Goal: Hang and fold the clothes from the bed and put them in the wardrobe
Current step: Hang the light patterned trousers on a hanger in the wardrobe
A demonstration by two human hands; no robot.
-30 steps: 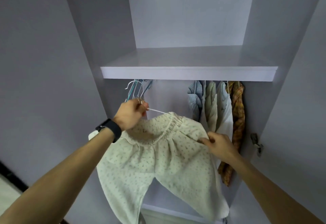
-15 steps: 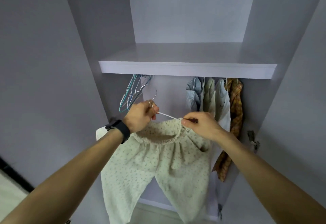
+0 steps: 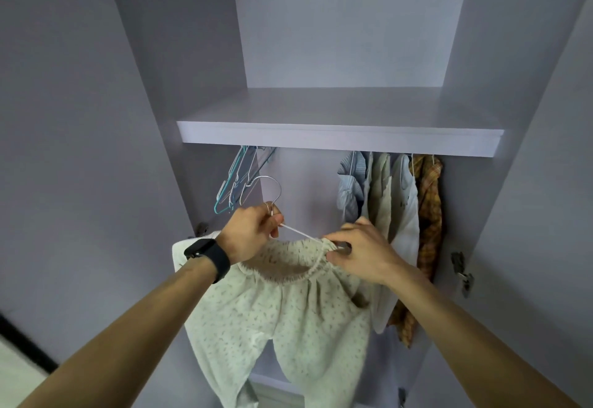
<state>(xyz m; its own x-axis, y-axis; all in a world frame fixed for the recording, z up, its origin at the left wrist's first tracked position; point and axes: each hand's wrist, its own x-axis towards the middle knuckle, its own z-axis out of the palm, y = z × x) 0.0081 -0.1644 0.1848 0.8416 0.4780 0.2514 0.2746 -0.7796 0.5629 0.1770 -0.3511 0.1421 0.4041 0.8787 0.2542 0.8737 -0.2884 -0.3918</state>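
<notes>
Left hand (image 3: 253,231) gripping wire hanger (image 3: 300,232) at neck; right hand (image 3: 359,253) pinching elastic waistband (image 3: 288,276) of floral trousers (image 3: 288,317). Fabric looking light, limp, slip-prone on thin wire; lifting by hanger neck likely safest.

Shelf (image 3: 340,139) front edge is hiding where the spare hangers (image 3: 236,182) and hung clothes (image 3: 402,215) are hooking on. Left hand (image 3: 253,231) and pants (image 3: 282,317) are covering most of the hanger (image 3: 300,232). Pant legs and both forearms are running off the view's bottom edge.
</notes>
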